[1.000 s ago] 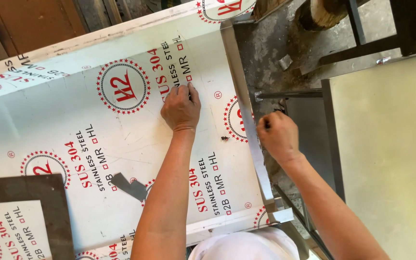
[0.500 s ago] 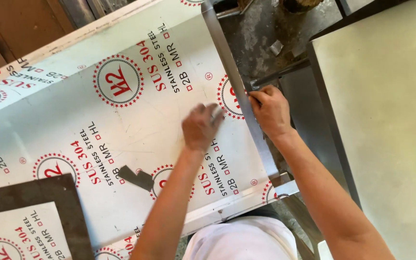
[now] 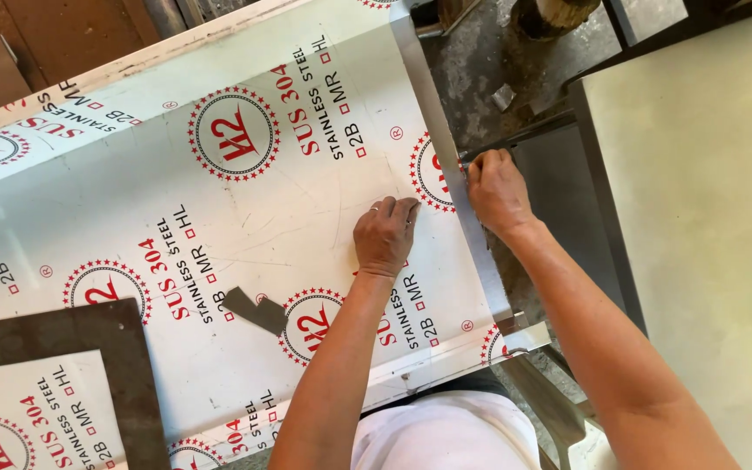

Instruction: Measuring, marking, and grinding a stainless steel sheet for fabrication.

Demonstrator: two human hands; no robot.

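A large bent steel sheet [image 3: 219, 218], covered in white protective film with red and black printed marks, lies across the work area. My left hand [image 3: 385, 233] rests flat on the film near the sheet's right side, fingers curled and a ring on one finger. My right hand [image 3: 498, 190] grips the sheet's folded right edge [image 3: 446, 165], fingers pinched at the bare metal flange. Whether it holds a small tool is hidden by the fingers.
A smaller film-covered piece with a dark border [image 3: 36, 392] lies at the lower left. A dark scrap [image 3: 256, 311] sits on the sheet. A pale green tabletop [image 3: 707, 218] stands to the right. Rough concrete floor [image 3: 515, 61] and a metal bar [image 3: 541, 130] lie beyond the edge.
My left hand slid down and right across the film toward the right edge. My right hand shifted up along the folded edge. The camera view moved slightly.
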